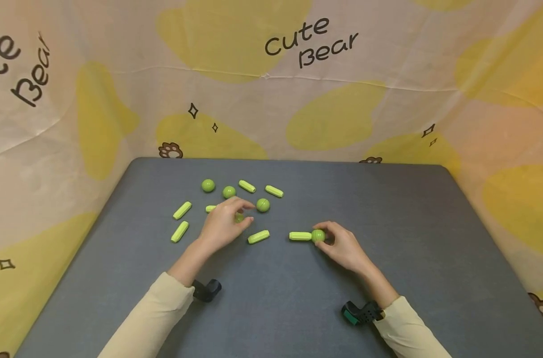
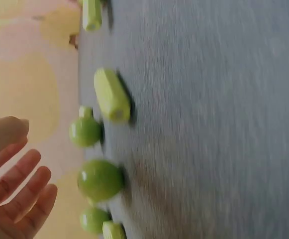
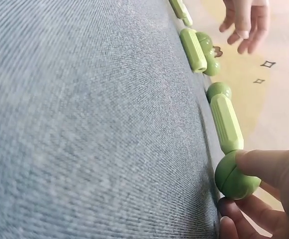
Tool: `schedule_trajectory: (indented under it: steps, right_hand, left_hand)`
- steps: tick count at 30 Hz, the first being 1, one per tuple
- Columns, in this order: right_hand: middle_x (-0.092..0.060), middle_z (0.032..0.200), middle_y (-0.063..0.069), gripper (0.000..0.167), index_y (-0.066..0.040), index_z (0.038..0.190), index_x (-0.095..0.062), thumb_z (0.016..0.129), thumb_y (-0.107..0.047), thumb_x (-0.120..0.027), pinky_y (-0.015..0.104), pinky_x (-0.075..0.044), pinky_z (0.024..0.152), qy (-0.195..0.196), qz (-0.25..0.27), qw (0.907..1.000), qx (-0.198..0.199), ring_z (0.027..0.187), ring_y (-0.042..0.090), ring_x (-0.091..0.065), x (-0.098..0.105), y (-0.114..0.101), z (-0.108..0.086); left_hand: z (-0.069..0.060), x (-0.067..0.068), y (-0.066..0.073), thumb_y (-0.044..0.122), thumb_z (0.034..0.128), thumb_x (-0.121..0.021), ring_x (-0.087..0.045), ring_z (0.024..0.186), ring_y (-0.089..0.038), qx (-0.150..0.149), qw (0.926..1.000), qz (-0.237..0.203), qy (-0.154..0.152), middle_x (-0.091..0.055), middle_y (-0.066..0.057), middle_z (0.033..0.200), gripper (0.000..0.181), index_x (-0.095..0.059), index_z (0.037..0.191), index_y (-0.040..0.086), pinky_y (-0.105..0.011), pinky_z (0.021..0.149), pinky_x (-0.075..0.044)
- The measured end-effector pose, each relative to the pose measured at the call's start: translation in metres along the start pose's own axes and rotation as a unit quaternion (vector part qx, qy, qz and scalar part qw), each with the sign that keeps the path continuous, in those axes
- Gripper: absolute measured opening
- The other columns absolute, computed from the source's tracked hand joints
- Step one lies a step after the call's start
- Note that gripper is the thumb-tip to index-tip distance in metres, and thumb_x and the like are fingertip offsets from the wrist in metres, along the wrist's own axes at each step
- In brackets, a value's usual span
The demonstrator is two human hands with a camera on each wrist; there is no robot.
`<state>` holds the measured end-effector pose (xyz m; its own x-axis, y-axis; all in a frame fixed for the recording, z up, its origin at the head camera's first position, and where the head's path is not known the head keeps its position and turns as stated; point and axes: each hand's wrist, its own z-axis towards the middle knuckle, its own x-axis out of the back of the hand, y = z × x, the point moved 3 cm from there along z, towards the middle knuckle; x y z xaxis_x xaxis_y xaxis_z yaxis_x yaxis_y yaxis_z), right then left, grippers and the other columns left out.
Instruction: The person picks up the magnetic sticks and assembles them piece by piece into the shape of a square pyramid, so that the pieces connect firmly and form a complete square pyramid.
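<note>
My right hand (image 1: 343, 247) pinches a green ball (image 1: 318, 235) between thumb and fingers. A pale green ribbed rod (image 1: 300, 236) meets that ball end to end, lying to its left; the right wrist view shows the ball (image 3: 234, 177) and rod (image 3: 226, 123) in contact. Over the group of loose pieces hovers my left hand (image 1: 224, 222), its fingers loosely bent around the air above another green ball (image 1: 239, 218). In the left wrist view, the left hand (image 2: 17, 186) stands apart from the ball (image 2: 100, 180) and holds nothing.
Near the left hand lie more green balls (image 1: 263, 205) and several pale rods (image 1: 259, 236). Two rods, one of them this rod (image 1: 179, 231), lie farther left. The grey table (image 1: 410, 214) is bordered by a printed cloth (image 1: 334, 114) behind and at the sides.
</note>
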<state>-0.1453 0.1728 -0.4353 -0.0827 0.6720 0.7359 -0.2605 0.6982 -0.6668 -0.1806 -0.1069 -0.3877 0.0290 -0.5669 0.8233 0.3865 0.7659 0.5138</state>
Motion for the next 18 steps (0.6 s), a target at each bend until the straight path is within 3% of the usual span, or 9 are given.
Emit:
schedule_trajectory:
  steps: [4, 9, 18]
  right_hand:
    - [-0.061, 0.102, 0.004, 0.034, -0.011, 0.112, -0.061, 0.08, -0.011, -0.071, 0.033, -0.046, 0.072, -0.001, 0.003, 1.0, -0.006, 0.084, 0.015, -0.057, 0.0, 0.001, -0.001]
    - [-0.061, 0.101, 0.003, 0.033, -0.011, 0.111, -0.062, 0.079, -0.01, -0.071, 0.034, -0.046, 0.072, -0.001, 0.002, 1.0, -0.008, 0.084, 0.015, -0.056, 0.001, 0.001, 0.0]
    - [-0.061, 0.099, 0.003, 0.033, -0.011, 0.111, -0.062, 0.079, -0.009, -0.071, 0.033, -0.045, 0.071, 0.001, 0.005, 1.0, 0.0, 0.083, 0.014, -0.055, 0.0, 0.001, 0.001]
  left_hand:
    - [-0.003, 0.008, -0.015, 0.023, 0.0788, -0.071, -0.061, 0.091, -0.019, 0.038, 0.999, 0.02, 0.009, -0.062, -0.001, 0.106, 0.029, -0.066, 0.106, 0.015, -0.041, 0.07, -0.048]
    - [-0.006, 0.004, -0.025, 0.027, 0.0769, -0.072, -0.058, 0.084, -0.02, 0.073, 0.9969, 0.029, 0.002, -0.061, -0.003, 0.106, 0.034, -0.066, 0.108, 0.015, -0.039, 0.065, -0.045]
    - [-0.005, -0.009, -0.035, 0.027, 0.075, -0.074, -0.059, 0.086, -0.019, 0.089, 0.9949, 0.044, -0.018, -0.062, -0.004, 0.105, 0.036, -0.065, 0.108, 0.014, -0.042, 0.071, -0.046]
